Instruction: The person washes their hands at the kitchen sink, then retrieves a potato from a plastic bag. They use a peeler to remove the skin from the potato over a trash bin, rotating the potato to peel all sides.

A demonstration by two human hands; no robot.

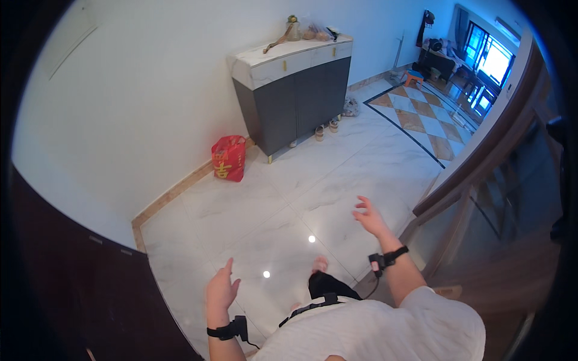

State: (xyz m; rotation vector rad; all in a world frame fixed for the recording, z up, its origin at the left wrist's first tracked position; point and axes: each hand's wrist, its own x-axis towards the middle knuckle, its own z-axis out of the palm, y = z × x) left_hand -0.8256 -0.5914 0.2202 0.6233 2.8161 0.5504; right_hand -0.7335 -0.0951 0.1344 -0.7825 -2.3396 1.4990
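Observation:
My left hand (222, 288) hangs over the pale marble-look floor (239, 216) with its fingers extended, the index finger and thumb apart, holding nothing. To the right, my right hand (369, 217) is raised over the floor, its fingers spread and slightly bent, also with nothing in it. Each wrist wears a black strap with a small device and a cable. Ahead stands a dark grey cabinet (295, 104) with white drawers and a marble-look top. A red bag (229, 159) with yellow writing rests on the floor by the cabinet's left side.
On the cabinet top are a glass jar (293, 30) and a plastic bag (316, 32). Sandals (319, 132) lie beneath its front. A dark door (81, 280) is at left, a wood-framed glass door (478, 212) at right. An orange stool (413, 78) stands farther off.

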